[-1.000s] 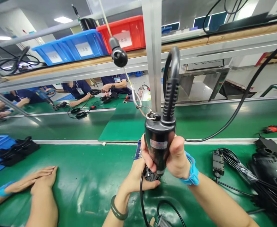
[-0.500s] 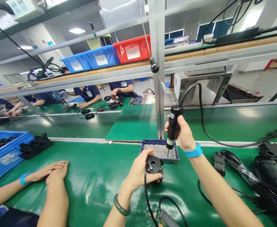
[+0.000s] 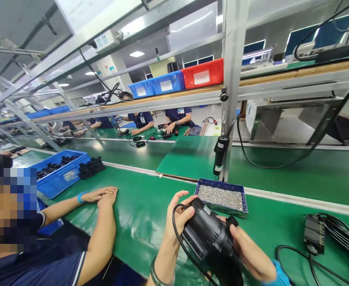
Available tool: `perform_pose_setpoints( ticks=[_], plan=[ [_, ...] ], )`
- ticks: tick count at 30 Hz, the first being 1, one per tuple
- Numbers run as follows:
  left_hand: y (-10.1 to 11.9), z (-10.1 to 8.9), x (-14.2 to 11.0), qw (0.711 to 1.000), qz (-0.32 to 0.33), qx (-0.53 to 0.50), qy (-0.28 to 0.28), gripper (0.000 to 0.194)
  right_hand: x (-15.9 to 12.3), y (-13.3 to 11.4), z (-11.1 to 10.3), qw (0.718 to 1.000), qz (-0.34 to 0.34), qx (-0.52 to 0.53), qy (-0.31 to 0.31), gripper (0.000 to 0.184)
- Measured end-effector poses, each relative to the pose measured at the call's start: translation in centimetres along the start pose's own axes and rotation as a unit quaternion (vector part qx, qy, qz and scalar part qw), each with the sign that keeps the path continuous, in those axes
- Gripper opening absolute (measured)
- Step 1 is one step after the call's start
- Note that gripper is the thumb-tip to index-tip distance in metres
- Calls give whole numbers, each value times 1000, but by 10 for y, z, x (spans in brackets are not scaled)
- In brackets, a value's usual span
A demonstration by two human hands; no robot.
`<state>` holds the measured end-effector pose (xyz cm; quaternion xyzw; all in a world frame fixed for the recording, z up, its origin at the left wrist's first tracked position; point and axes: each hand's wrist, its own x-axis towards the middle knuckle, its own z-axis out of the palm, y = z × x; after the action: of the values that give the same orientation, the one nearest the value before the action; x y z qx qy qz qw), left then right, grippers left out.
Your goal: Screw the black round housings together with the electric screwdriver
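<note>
A black, ribbed pump (image 3: 212,232) with a cable is held between my two hands over the green bench, tilted. My left hand (image 3: 177,218) grips its upper left end, with the thumb on the casing and the cable looping past the wrist. My right hand (image 3: 247,248) clasps the other end; some of its fingers are hidden behind the pump. Just beyond stands a blue tray (image 3: 245,198) filled with small silvery screws (image 3: 220,196). Above that tray a black electric screwdriver (image 3: 220,157) hangs upright from its cord, with no hand on it.
At left a co-worker's crossed hands (image 3: 103,194) rest on the bench. A blue bin (image 3: 58,182) of black parts stands behind them. A black box (image 3: 314,234) and coiled cables (image 3: 341,230) lie at right. A metal post (image 3: 234,91) rises beyond the tray.
My right hand has let go of the electric screwdriver, which now hangs free, and holds the pump together with my left. The pump has turned to show its side. The view has swung left.
</note>
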<state>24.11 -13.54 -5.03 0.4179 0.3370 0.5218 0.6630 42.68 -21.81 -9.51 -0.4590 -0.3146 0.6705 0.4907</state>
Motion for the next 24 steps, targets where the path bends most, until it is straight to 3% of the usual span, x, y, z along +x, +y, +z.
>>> perform_pose_setpoints(
  ticks=[4, 7, 10, 14, 18, 20, 22, 23, 24],
  plan=[
    [9, 6, -16, 977, 24, 214, 6, 45, -22, 28, 19, 962, 199, 184, -38, 64],
    [20, 12, -27, 939, 40, 340, 10, 50, -29, 28, 29, 911, 304, 278, -24, 73],
    [27, 16, -35, 926, 55, 374, -4, 50, -33, 27, 30, 894, 306, 328, -24, 80],
    [29, 16, -41, 915, 67, 398, -2, 47, -38, 34, 25, 889, 305, 333, -75, 83],
    [28, 12, -46, 926, 56, 373, -11, 52, -44, 40, 22, 923, 285, 251, -64, 79],
    [27, 8, -49, 940, 41, 337, -23, 60, -47, 40, 19, 965, 204, 162, -7, 68],
    [24, 3, -51, 953, 20, 299, -39, 71, -49, 38, 13, 999, 12, 19, 47, 60],
    [23, 0, -52, 958, 11, 284, -46, 75, -49, 37, 8, 989, -105, -83, 70, 62],
    [21, -2, -52, 962, 2, 269, -51, 79, -49, 36, 3, 952, -216, -196, 92, 66]
  ],
)
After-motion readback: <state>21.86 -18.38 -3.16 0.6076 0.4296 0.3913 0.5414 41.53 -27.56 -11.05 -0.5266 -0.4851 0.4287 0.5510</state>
